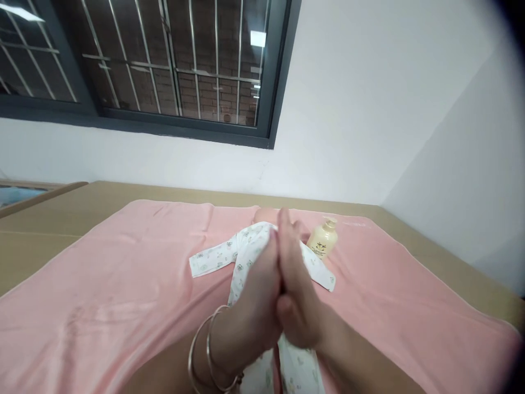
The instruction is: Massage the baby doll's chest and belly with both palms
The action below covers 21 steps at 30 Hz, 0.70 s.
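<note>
My left hand (259,293) and my right hand (297,290) are raised in the middle of the view, palm against palm. Their fingers stretch out straight and point away from me, and nothing shows between them. Behind and below them a white baby sleepsuit (214,259) with a small print lies with its sleeves spread. A rounded, skin-coloured shape (264,214) shows at its neck; my hands cover much of the rest, so I cannot tell fully what it is. A cream pump bottle (323,239) lies tilted by the right sleeve.
A pink blanket (135,262) covers most of a tan surface (45,241), whose edges show around it. White walls (348,109) stand behind and at the right. A dark-framed window (176,65) with bars is above. Two thin bangles (200,350) circle my left wrist.
</note>
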Motion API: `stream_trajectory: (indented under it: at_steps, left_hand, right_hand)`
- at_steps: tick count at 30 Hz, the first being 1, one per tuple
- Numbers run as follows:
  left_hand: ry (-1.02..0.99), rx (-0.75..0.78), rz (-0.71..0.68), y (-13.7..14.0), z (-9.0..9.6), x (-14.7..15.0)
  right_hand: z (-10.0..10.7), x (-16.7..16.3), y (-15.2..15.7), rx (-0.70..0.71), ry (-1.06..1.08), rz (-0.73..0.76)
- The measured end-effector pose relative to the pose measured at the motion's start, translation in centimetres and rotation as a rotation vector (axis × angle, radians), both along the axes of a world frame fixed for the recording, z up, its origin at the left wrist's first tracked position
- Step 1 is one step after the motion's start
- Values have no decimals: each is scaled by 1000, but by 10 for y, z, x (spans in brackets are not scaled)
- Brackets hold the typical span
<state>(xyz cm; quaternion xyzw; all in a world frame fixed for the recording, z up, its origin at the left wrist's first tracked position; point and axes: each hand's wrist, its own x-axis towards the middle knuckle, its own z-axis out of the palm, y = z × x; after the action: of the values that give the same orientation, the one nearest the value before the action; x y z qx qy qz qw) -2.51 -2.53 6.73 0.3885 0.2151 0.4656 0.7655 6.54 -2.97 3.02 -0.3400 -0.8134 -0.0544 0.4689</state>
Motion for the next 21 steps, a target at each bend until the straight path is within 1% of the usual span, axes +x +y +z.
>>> stream_trajectory:
  at_steps: [1, 2, 3, 4, 5, 6, 7, 9, 10, 12, 14, 16, 18, 21]
  left_hand:
    - [0, -51, 57, 8, 8, -9]
    - [1, -99, 77, 17, 15, -18]
    - [-5, -115, 126, 27, 20, -26]
    - [-5, -92, 185, 38, 24, -34]
    - [-13, -48, 277, 51, 24, -39]
    - [-12, -10, 373, 64, 22, -43]
    - [-1, 26, 471, 78, 16, -44]
    - [63, 78, 614, 105, -3, -38]
    - [123, 82, 654, 117, -15, -32]
    - [262, 121, 664, 138, -44, -18]
    - [452, 168, 680, 153, -74, -5]
    - [664, 244, 724, 163, -100, 3]
    - [818, 393, 725, 168, -122, 5]
    - [917, 602, 703, 168, -141, 3]
  right_hand:
    - [-5, -7, -1, 20, -54, 60]
    - [-9, -12, 0, 34, -100, 120]
    - [-12, -17, 3, 39, -136, 173]
    - [-14, -19, 9, 22, -164, 211]
    - [-17, -18, 17, 2, -166, 232]
    - [-19, -16, 26, -30, -145, 224]
    - [-21, -12, 37, -89, -117, 179]
    - [-30, -1, 60, -245, -93, 20]
    - [-36, 5, 71, -306, -102, -60]
    - [-50, 18, 92, -403, -168, -139]
    - [-63, 31, 110, -452, -218, -174]
    - [-72, 43, 123, -484, -220, -211]
    - [-78, 51, 130, -528, -187, -296]
    - [-82, 48, 130, -593, -178, -511]
